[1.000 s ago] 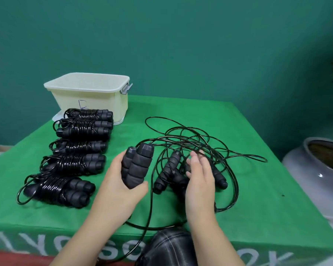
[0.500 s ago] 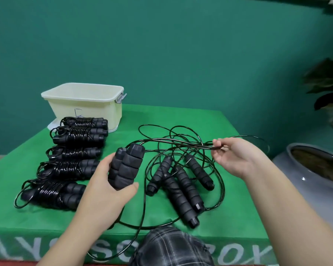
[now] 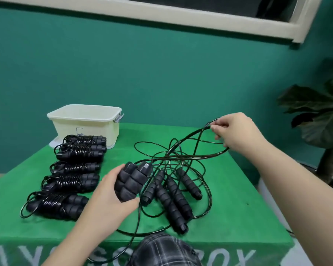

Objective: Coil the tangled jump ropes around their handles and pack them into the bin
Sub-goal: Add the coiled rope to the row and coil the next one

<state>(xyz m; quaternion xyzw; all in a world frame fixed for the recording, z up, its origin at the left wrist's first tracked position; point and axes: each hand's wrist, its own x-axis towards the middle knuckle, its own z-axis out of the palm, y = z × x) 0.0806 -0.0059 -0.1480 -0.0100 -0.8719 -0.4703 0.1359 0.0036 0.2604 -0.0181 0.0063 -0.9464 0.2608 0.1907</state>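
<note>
Five coiled bundles (image 3: 71, 175) lie in a row on the green table (image 3: 238, 198) beside the white bin (image 3: 85, 120), none visibly packed yet. Her left hand (image 3: 106, 196) grips a pair of handles (image 3: 132, 181) side by side, while the right hand (image 3: 236, 131) pinches a raised loop of black cord (image 3: 190, 135). Four loose handles (image 3: 171, 196) sit in the tangle; I'd say roughly three ropes remain, then the packing.
</note>
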